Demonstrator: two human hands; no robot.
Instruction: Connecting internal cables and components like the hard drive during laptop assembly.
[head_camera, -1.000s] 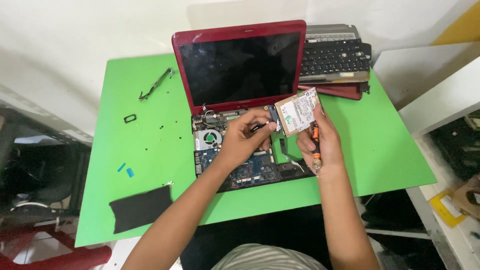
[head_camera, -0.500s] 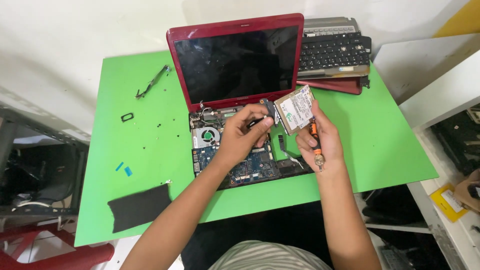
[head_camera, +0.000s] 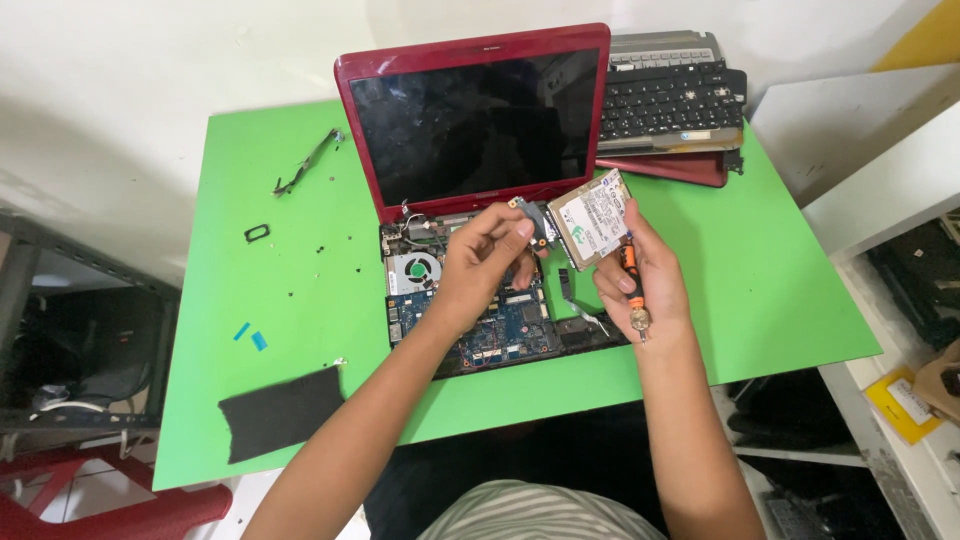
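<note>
1. The right hand (head_camera: 640, 275) gripped a hard drive (head_camera: 590, 218), label side up, tilted above the opened laptop (head_camera: 470, 200).
2. The same hand also clamped an orange-handled screwdriver (head_camera: 632, 290) against its palm, tip pointing down.
3. The left hand (head_camera: 485, 265) pinched a small connector piece (head_camera: 533, 215) at the drive's left edge, fingers closed on it.
4. Both hands hovered over the bare circuit board (head_camera: 500, 330) of the laptop, whose fan (head_camera: 414, 270) sat at the board's upper left.
5. The laptop's red-framed screen stood upright behind the hands.
6. A stack of removed keyboards (head_camera: 670, 100) lay at the green table's (head_camera: 780, 270) far right corner, just beside the screen.
7. A black flat panel (head_camera: 282, 412) lay near the table's front left edge.
8. A thin cable strip (head_camera: 308, 162) and a small black ring (head_camera: 256, 233) rested on the left part, well apart from the hands.
</note>
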